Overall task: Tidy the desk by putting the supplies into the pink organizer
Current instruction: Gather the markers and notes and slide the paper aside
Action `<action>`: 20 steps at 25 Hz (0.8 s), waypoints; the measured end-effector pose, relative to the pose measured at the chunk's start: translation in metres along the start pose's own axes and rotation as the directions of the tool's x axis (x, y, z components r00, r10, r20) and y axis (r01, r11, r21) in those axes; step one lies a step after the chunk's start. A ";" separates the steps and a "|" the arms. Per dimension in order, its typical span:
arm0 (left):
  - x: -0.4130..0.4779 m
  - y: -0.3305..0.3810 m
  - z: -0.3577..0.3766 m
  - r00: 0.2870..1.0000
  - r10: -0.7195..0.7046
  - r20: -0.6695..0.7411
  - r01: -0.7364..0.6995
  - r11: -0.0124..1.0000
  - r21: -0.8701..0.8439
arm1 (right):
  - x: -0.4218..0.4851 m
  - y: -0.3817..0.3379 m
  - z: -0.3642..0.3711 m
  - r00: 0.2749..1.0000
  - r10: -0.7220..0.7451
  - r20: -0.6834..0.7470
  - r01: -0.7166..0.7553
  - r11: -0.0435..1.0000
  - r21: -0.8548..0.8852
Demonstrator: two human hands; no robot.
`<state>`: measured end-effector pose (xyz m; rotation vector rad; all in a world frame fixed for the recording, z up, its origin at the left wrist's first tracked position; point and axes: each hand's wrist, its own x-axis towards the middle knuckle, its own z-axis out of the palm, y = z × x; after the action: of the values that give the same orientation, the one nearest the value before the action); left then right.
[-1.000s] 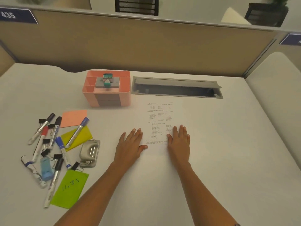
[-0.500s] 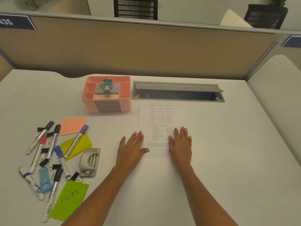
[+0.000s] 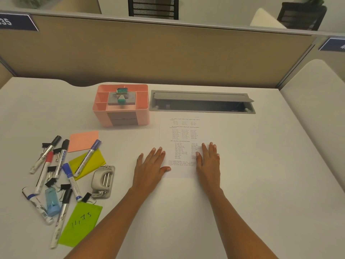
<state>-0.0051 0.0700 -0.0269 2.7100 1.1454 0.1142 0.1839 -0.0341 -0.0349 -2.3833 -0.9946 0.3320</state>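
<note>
Pink organizer (image 3: 99,117): stands at the far side of the desk (image 3: 242,184), left of centre, just beside the grey cable slot (image 3: 201,103). Its middle compartment holds a grey block with a green-topped piece (image 3: 121,99). The side compartments appear vacant.

Supplies: all lie well apart from the organizer, at the near left. The pile comprises:
- markers (image 3: 87,156), crossing one another;
- black binder clips (image 3: 50,182), scattered among them;
- a grey hole punch (image 3: 102,179);
- a small blue item (image 3: 52,202), type unclear;
- an orange note (image 3: 83,140), a yellow note (image 3: 93,161) and a green note (image 3: 80,223).

Hands: the left hand (image 3: 150,165) lies palm down on the desk, fingers straight and close together, thumb touching the left edge of a printed sheet (image 3: 183,135). The right hand (image 3: 208,161) lies flat on the sheet's near right part, fingers likewise straight. Neither holds anything.

Step in hand: judged as the start. No item from the pile is in the organizer yet.

Next move: probably the left hand, being nearer, reaches to the pile. A top-lying marker, such as the blue-capped one on the yellow note, should be pinched first. Lifting a buried marker may drag clips with it. Carry it far and slightly right to an open compartment.
</note>
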 end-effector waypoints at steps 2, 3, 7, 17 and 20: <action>-0.002 0.002 -0.006 0.997 -0.010 -0.076 0.004 0.997 -0.079 | -0.007 0.001 -0.003 0.999 0.034 -0.032 -0.031 0.994 0.102; -0.003 0.002 -0.009 0.992 -0.020 -0.122 0.005 0.993 -0.117 | -0.010 0.001 -0.004 0.998 0.053 -0.040 -0.047 0.990 0.134; -0.005 -0.007 -0.022 0.969 -0.001 -0.248 -0.035 0.990 -0.140 | -0.015 -0.010 -0.007 0.994 0.096 -0.058 -0.085 0.982 0.168; -0.002 -0.044 -0.029 0.973 0.227 0.053 -0.217 0.966 -0.141 | -0.028 -0.033 0.016 0.981 0.184 -0.064 -0.191 0.975 -0.117; 0.000 -0.042 -0.015 0.959 0.251 0.136 -0.239 0.966 -0.095 | -0.029 -0.031 0.022 0.984 0.176 -0.041 -0.180 0.971 -0.157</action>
<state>-0.0365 0.1011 -0.0211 2.7271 0.7460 -0.0054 0.1371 -0.0284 -0.0350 -2.6237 -0.8244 0.2941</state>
